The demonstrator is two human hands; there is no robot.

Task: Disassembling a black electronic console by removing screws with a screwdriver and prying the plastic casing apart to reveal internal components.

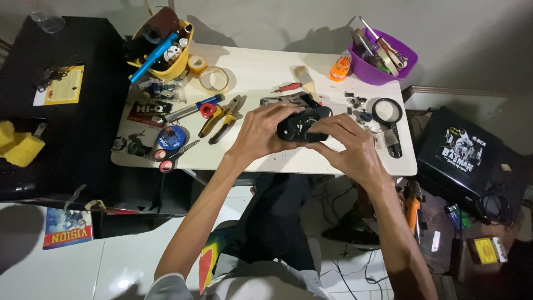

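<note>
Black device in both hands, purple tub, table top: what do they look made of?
Black device: probably moulded plastic, with dull sheen on its rounded edges; metal parts can't be ruled out. It is held by the left hand and right hand. Purple tub: glossy plastic, uniform saturated colour, thin rim. Table top: smooth off-white surface, likely laminate or painted board; core unseen.

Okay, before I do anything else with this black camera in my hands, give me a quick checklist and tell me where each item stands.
1. Both hands on the black camera: left hand and right hand grip it. Ok.
2. Camera held over the white table, not the floor: ok.
3. Small loose parts lie clear of the table edge: ok.
4. Red screwdriver within reach: ok.
5. Magnifier close by: ok.
6. Screws all out of the camera: cannot tell, fingers cover it.
</note>
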